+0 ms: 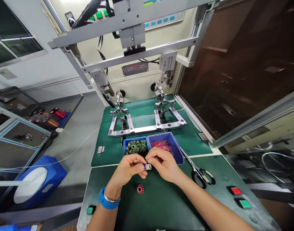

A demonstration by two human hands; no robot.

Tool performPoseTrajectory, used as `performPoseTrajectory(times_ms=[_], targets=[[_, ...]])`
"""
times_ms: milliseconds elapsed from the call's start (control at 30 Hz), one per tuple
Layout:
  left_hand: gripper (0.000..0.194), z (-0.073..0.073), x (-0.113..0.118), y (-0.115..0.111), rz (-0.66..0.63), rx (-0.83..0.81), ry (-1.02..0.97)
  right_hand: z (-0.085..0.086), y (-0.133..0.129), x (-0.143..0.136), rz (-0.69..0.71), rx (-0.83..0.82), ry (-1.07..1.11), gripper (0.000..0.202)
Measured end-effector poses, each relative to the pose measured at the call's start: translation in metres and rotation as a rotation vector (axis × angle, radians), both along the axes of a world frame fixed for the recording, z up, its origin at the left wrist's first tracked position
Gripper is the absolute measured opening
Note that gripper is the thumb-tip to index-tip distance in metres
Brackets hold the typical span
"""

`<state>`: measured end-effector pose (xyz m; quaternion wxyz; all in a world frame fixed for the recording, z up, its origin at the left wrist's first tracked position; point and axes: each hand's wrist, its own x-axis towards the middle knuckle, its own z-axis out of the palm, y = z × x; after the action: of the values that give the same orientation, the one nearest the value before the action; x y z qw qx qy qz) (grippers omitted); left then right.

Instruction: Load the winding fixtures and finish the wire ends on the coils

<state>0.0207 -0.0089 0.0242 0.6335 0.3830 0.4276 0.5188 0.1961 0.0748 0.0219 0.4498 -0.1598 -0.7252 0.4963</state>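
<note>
The small white cylinder [147,166] is held above the green surface [161,205], just in front of the two-compartment blue bin [178,150]. Its long axis lies roughly level, left to right. The left hand [127,168] has its fingers [139,164] clamped on the cylinder's left end. The right hand [164,163] has its fingertips pinched together just above the cylinder, touching or nearly so; which cannot be told. A red wound core [140,189] lies on the surface nearer the person than the bin. Scissors [199,173] lie right of the bin.
</note>
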Motion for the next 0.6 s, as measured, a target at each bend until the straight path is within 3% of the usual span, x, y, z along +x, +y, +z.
performPoseTrajectory(times_ms=[400, 500, 600], targets=[[0.036, 0.014, 0.011, 0.001, 0.157, 0.061, 0.046, 0.004, 0.002, 0.006, -0.216, 0.508, 0.006, 0.016], [0.035, 0.017, 0.010, -0.001, 0.253, 0.086, 0.115, 0.003, 0.005, 0.010, -0.355, 0.491, 0.060, 0.012], [0.037, 0.016, -0.005, -0.001, 0.353, 0.068, 0.149, 0.001, 0.017, 0.017, -0.564, 0.320, 0.132, 0.011]])
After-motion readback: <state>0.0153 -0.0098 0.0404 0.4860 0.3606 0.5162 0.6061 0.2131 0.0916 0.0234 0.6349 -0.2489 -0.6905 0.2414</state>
